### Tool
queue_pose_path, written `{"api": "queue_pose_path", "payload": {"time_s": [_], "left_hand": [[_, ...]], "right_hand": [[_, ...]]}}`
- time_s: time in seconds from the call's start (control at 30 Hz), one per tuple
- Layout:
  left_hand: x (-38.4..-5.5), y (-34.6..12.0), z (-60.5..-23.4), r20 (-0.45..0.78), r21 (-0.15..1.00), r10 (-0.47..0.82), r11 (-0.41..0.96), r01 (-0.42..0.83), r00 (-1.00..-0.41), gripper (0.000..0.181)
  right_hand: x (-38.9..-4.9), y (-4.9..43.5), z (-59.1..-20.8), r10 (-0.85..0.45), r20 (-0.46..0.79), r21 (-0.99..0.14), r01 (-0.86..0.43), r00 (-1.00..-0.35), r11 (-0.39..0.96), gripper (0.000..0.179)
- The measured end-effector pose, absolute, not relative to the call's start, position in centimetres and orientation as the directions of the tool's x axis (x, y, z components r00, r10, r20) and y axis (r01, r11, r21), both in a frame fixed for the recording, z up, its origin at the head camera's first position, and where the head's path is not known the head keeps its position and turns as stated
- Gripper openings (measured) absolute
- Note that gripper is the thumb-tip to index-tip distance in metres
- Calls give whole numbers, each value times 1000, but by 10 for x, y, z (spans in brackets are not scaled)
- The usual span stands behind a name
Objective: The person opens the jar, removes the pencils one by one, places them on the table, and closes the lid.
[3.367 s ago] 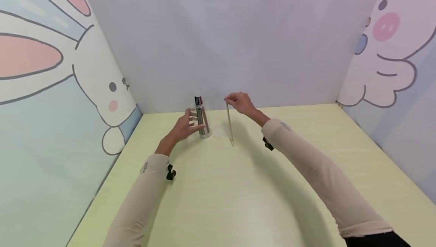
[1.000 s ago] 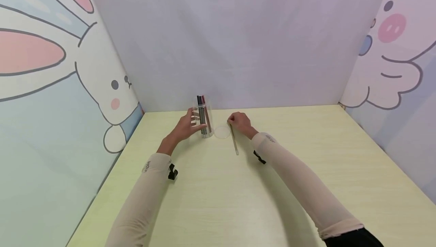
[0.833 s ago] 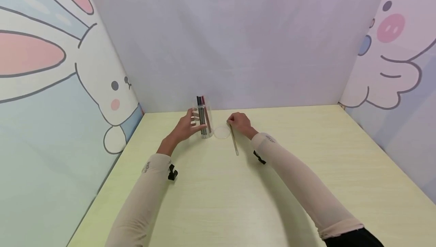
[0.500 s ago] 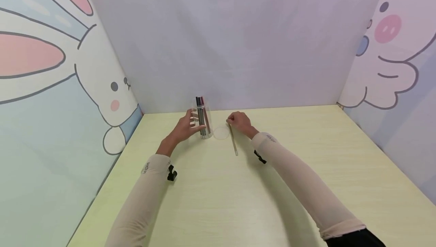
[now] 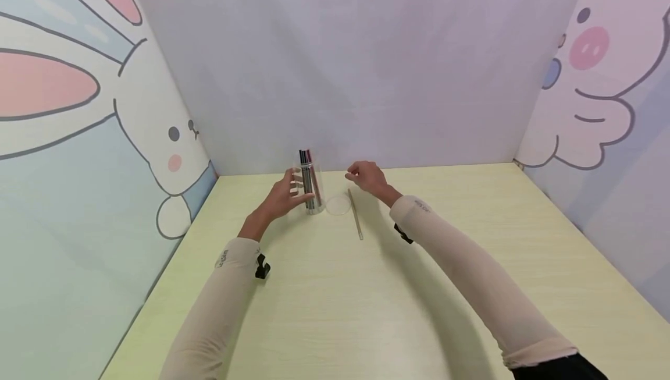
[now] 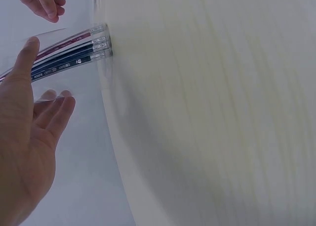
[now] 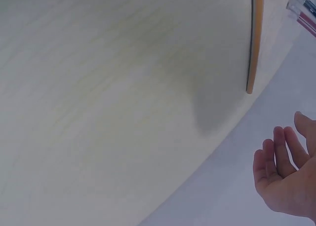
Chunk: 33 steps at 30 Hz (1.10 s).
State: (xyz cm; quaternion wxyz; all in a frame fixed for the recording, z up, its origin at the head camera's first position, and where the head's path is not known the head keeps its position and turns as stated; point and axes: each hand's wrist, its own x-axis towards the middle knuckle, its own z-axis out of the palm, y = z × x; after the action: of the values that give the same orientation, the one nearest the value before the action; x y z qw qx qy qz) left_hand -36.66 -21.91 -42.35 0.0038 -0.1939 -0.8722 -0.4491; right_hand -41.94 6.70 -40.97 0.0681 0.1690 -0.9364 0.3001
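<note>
My left hand (image 5: 281, 198) grips a clear cylindrical container (image 5: 318, 196) standing upright near the back of the table, thumb on the near side and fingers behind. Inside it are several pencils (image 6: 64, 58), dark blue and red. My right hand (image 5: 369, 176), fingers loosely curled and holding nothing, hovers above the far end of a wood-coloured pencil (image 5: 355, 215) that lies on the table. The right wrist view has that pencil at the upper right, apart from the bare fingertips (image 7: 277, 132).
A clear round disc like a lid (image 5: 338, 205) lies between the container and the loose pencil. A grey-white wall (image 5: 419, 77) rises right behind the pale wooden table (image 5: 335, 310); cartoon-printed panels stand on both sides.
My right hand has lowered the pencil from nearly upright to lying on the table, let go of it and risen slightly. My left hand keeps its grip on the container.
</note>
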Motion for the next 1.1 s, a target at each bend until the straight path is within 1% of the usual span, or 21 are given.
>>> {"api": "queue_pose_path", "payload": {"time_s": [0.2,0.5,0.83,1.1], "left_hand": [[-365,-220,-423,177,782,328,526,335,-928,86],[-364,-220,-424,182,785,328,520,338,-927,86],[-364,-219,-423,180,789,338,511,341,-924,86],[-366,-216,-424,186,780,338,520,348,-923,87]], "right_hand": [[-418,65,-385,-326,249,-537,-411,-912,737,31],[-417,56,-347,-360,275,-532,-453,-892,715,32],[-417,47,-329,-381,306,-511,-488,-872,707,32],[-415,38,-319,-423,336,-480,-539,-842,692,30]]}}
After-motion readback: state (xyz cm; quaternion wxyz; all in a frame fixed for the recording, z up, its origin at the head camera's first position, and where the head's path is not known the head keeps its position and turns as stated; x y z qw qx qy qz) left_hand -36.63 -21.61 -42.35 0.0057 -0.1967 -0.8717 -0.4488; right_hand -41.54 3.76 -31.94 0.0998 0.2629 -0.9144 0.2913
